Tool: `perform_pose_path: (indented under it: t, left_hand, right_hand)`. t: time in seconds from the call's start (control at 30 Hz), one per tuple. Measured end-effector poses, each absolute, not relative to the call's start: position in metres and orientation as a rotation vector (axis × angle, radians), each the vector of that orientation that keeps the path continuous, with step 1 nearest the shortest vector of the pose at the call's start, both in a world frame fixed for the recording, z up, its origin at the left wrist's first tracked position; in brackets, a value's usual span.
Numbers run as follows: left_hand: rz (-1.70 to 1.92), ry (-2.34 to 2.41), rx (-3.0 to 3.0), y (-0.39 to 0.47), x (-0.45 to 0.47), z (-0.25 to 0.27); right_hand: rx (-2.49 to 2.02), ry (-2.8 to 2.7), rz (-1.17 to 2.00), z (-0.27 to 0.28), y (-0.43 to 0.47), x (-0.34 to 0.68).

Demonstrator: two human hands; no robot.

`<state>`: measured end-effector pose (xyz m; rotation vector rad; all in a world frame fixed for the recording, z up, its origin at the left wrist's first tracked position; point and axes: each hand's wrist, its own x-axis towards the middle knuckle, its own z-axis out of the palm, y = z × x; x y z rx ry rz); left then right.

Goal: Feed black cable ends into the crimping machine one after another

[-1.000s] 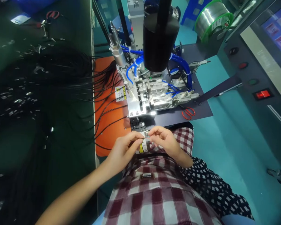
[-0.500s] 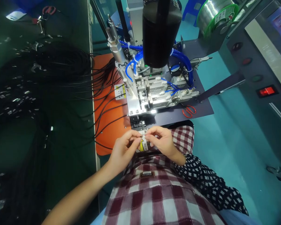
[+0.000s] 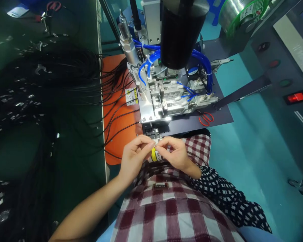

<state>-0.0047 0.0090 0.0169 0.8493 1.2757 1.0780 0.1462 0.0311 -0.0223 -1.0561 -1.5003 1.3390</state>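
Observation:
My left hand (image 3: 134, 155) and my right hand (image 3: 174, 153) meet fingertip to fingertip just in front of the machine. Each pinches thumb against forefinger. Whatever sits between the fingertips is tiny and pale, too small to name. Below them shows a yellow and white label (image 3: 156, 155). Right behind my fingers is the machine's small black fixture (image 3: 151, 130) under a metal press assembly (image 3: 166, 101). A black cable (image 3: 113, 154) runs across the orange mat (image 3: 116, 134) toward my left hand and disappears behind it.
Black cables (image 3: 73, 67) with many small metal ends cover the dark table (image 3: 73, 188) at left. Red-handled scissors (image 3: 206, 119) lie on the machine base. A black cylinder (image 3: 183, 37) overhangs it. A solder wire spool (image 3: 238, 16) and a red switch (image 3: 296, 97) are at right.
My fingertips have drawn closer together, with the left thumb now nearer the right fingers. The whole view has shifted slightly. Both hands keep their pinch.

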Motion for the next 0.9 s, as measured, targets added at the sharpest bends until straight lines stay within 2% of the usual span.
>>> perform_pose_path:
  t: [0.17, 0.37, 0.53, 0.9]
  left_hand:
    - [1.084, 1.235, 0.616, 0.010, -0.004, 0.007]
    - [0.976, 1.267, 0.649, 0.009, -0.009, 0.001]
    - [0.962, 1.315, 0.655, 0.008, -0.009, 0.003]
    - [0.943, 1.326, 0.724, 0.006, -0.008, 0.004]
  right_hand:
    - [-1.122, -1.440, 1.292, -0.026, 0.025, 0.137]
    - [-1.148, -1.536, 1.224, -0.028, 0.028, 0.141]
    - [-1.122, -1.640, 1.303, -0.021, 0.037, 0.154]
    - [-1.130, -1.508, 1.320, -0.016, 0.037, 0.144]
